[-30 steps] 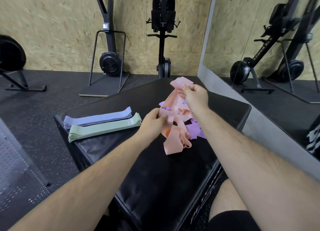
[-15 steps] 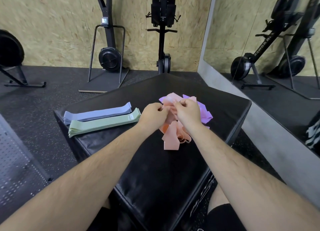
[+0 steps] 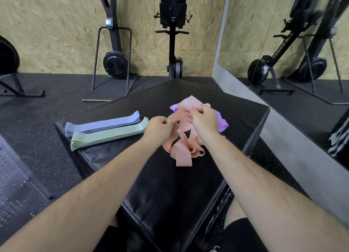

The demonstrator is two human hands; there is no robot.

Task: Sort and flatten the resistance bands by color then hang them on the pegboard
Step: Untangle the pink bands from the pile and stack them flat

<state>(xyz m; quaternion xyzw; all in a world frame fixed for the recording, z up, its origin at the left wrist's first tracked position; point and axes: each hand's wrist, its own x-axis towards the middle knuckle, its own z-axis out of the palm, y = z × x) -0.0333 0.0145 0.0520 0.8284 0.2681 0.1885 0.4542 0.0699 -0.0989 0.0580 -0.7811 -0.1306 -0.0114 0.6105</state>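
A tangled heap of peach bands (image 3: 184,151) lies on the black padded box (image 3: 170,191), with purple bands (image 3: 221,122) mixed in behind it. My left hand (image 3: 159,128) pinches a peach band at the heap's left side. My right hand (image 3: 204,118) grips the same peach band a little higher, over the heap's top. A flat stack of blue bands (image 3: 103,124) and a flat stack of green bands (image 3: 109,134) lie side by side on the box's left part.
A perforated grey pegboard panel (image 3: 17,185) lies at the lower left on the rubber floor. Exercise machines (image 3: 115,49) stand against the chipboard wall behind. A mirror (image 3: 294,36) runs along the right. My knee (image 3: 238,225) is beside the box.
My right hand lowered from its raised stretch, both hands met over the heap, and now they have spread slightly apart again with a peach band lifted between them.
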